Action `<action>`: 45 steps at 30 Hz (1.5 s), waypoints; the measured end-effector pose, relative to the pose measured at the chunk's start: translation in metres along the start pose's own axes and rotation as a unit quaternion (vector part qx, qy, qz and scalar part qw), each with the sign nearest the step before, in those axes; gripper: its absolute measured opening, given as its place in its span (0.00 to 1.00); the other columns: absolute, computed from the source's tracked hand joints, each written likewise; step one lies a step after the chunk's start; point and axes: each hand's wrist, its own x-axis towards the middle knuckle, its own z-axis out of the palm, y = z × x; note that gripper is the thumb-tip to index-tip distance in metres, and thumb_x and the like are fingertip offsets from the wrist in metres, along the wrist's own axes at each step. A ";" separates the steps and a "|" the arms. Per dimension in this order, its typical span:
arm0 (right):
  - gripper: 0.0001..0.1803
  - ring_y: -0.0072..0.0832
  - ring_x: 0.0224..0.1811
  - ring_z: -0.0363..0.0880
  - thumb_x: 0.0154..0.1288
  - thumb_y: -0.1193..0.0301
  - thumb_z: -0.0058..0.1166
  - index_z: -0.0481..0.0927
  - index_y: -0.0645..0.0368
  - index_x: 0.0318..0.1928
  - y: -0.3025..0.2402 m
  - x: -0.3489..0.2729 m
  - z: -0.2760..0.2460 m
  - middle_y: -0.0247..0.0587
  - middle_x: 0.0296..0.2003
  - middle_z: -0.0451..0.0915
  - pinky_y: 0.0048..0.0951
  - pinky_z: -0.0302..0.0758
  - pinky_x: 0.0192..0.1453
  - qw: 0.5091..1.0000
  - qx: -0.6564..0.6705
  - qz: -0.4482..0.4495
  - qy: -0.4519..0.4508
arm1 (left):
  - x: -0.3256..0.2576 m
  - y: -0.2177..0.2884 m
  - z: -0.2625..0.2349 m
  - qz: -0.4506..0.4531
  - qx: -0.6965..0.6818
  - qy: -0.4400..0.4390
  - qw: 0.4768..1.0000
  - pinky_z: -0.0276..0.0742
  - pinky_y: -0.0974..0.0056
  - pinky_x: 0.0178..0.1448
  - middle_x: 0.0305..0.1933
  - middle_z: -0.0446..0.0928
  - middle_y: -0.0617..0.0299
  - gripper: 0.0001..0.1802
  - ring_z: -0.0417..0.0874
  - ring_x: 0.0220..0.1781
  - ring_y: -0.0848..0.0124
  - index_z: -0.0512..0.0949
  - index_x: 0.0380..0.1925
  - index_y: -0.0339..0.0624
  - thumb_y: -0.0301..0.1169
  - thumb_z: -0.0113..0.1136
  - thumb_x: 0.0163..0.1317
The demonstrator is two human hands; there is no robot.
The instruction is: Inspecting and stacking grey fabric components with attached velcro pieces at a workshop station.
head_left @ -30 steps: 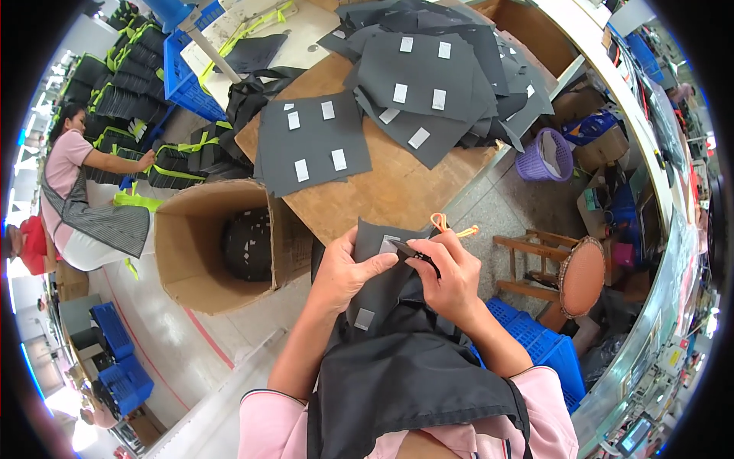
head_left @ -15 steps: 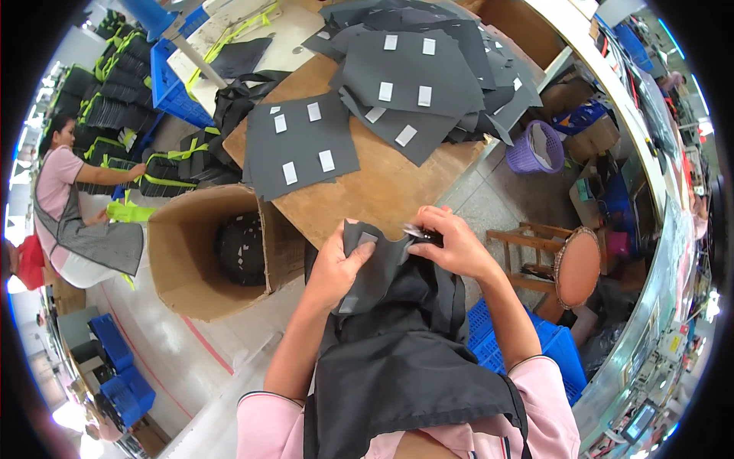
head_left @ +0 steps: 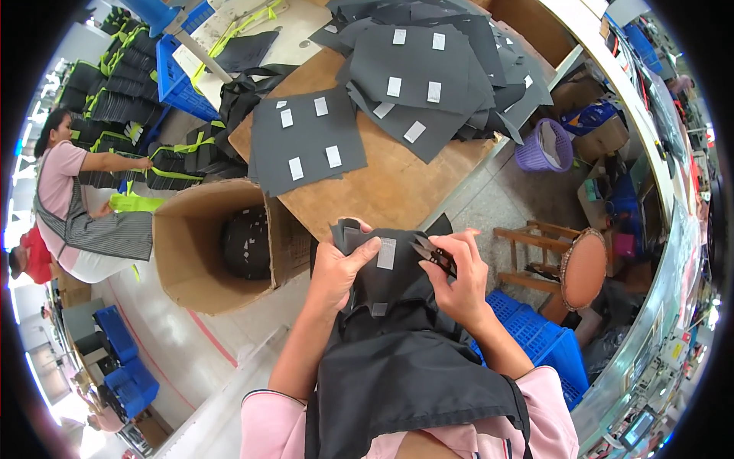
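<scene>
My left hand (head_left: 330,269) pinches a dark grey fabric piece (head_left: 405,242) by its left part, thumb on top beside a white patch. The piece hangs over my black apron. In my right hand (head_left: 465,277) is a pair of thread snips (head_left: 436,254), blades parted and pointing up-left at the right side of the fabric. Ahead on a brown tabletop (head_left: 375,195) lie similar grey pieces with white patches: a small stack (head_left: 306,138) on the left and a larger, untidy pile (head_left: 417,65) behind to the right.
A cardboard box (head_left: 180,264) with dark scraps inside stands left of the table. To the right are a purple basket (head_left: 527,149), a round stool (head_left: 583,268) and a blue crate (head_left: 535,336). A co-worker (head_left: 61,172) sits far left by stacked black goods.
My right hand has drawn the snips back from the fabric, slightly right and down. The piece is now spread flatter, with its white patch facing up. The view has shifted slightly.
</scene>
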 end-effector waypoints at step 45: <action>0.11 0.37 0.26 0.78 0.48 0.74 0.55 0.71 0.54 0.34 0.116 0.198 0.013 0.38 0.30 0.70 0.36 0.73 0.27 0.927 -0.343 -0.143 0.050 | 0.134 0.011 -0.063 0.232 0.690 0.221 0.649 0.34 0.39 0.68 0.68 0.50 0.46 0.33 0.44 0.72 0.51 0.62 0.60 0.45 0.45 0.57 0.56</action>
